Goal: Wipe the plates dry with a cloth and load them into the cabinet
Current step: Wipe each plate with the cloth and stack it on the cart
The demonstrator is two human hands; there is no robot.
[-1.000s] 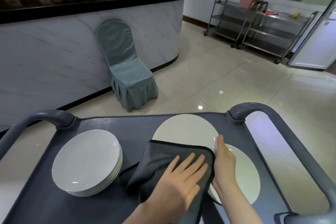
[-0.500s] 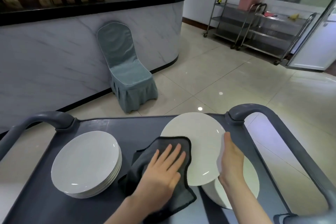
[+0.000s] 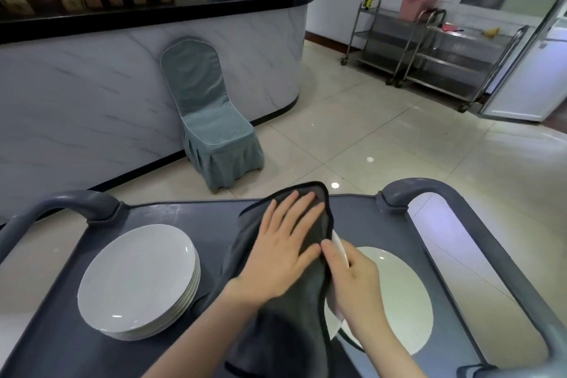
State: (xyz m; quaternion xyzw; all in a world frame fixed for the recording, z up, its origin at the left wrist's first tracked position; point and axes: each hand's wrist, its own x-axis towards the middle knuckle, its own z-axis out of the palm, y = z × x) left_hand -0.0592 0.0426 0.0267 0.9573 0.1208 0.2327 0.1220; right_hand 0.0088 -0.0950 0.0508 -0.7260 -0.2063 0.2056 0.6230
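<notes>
Grip: my right hand (image 3: 356,282) pinches the plate (image 3: 340,250) rim; my flat left hand (image 3: 282,245) presses the cloth (image 3: 276,341).
Progress: mid-wipe; loading not begun, I judge.

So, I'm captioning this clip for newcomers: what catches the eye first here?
The left hand presses a dark grey cloth flat over a tilted white plate, front centre, while the right hand grips its rim. A stack of white plates sits left on the grey cart.

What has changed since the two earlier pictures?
The left hand slid the cloth away from the person, over the whole held plate, which the right hand tipped up steeper. The right hand keeps its grip on the rim; the plate stack and the cart stayed.
</notes>
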